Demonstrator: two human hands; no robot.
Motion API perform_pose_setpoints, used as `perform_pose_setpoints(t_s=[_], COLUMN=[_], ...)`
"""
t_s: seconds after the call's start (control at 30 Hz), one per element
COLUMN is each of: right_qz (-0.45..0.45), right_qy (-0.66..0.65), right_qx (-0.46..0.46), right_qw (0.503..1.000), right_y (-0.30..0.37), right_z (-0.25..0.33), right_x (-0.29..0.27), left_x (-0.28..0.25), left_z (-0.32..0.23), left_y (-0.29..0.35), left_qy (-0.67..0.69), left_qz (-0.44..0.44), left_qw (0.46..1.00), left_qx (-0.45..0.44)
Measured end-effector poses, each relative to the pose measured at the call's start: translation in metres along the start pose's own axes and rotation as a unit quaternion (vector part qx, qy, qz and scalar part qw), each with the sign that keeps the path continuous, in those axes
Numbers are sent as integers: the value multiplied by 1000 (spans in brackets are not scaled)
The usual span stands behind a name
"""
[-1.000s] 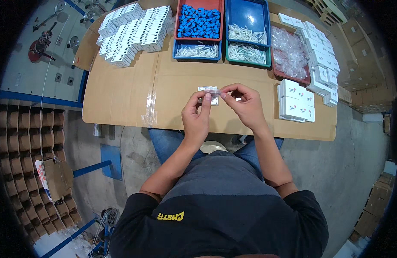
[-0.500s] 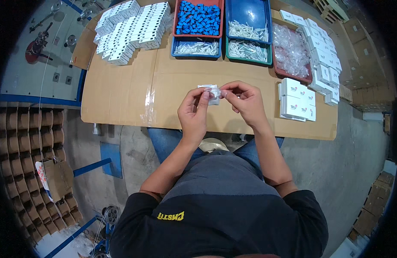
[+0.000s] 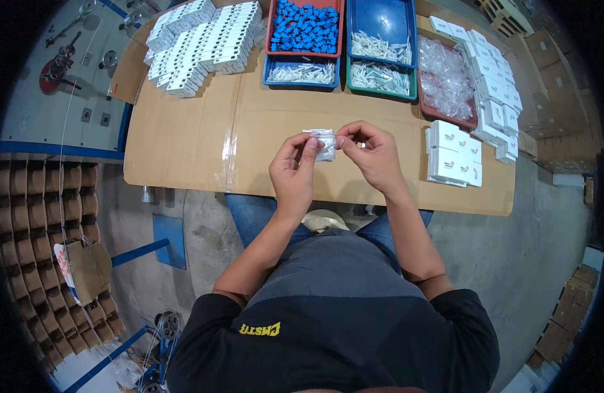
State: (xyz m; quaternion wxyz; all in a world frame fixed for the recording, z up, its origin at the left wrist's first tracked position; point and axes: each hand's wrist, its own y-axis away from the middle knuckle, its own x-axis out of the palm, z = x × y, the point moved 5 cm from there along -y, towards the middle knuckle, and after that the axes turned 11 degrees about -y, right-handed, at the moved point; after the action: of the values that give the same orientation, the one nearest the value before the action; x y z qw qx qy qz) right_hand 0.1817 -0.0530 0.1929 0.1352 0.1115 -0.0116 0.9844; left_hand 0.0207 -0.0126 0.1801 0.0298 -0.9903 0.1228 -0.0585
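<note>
Over the front part of the cardboard-covered table, a small clear plastic bag with something white in or beneath it is between my hands. My left hand pinches its left side between thumb and fingers. At its upper right edge, the thumb and forefinger of my right hand are closed on it, the other fingers curled. Exactly what is inside cannot be made out at this size.
Beyond my hands stand a red tray of blue pieces, blue and green trays of white sticks, and a red tray of clear plastic bags. White boxes are stacked at far left and right. The cardboard's front edge lies near me.
My hands hold nearly the same pinch on the bag, with only slight finger movement. The whole view has shifted very slightly.
</note>
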Motion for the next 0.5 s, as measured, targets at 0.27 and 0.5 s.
perform_pose_setpoints(t_s=[0.27, 0.5], right_qz=[8, 14], right_qy=[-6, 15], right_qx=[0, -3], right_qw=[1000, 1000], right_y=[1, 2], right_z=[4, -2], right_x=[5, 4], left_x=[1, 0], left_z=[0, 4], left_y=[-1, 1], left_qy=[10, 26], left_qz=[7, 19], left_qw=[1000, 999], left_qx=[12, -7])
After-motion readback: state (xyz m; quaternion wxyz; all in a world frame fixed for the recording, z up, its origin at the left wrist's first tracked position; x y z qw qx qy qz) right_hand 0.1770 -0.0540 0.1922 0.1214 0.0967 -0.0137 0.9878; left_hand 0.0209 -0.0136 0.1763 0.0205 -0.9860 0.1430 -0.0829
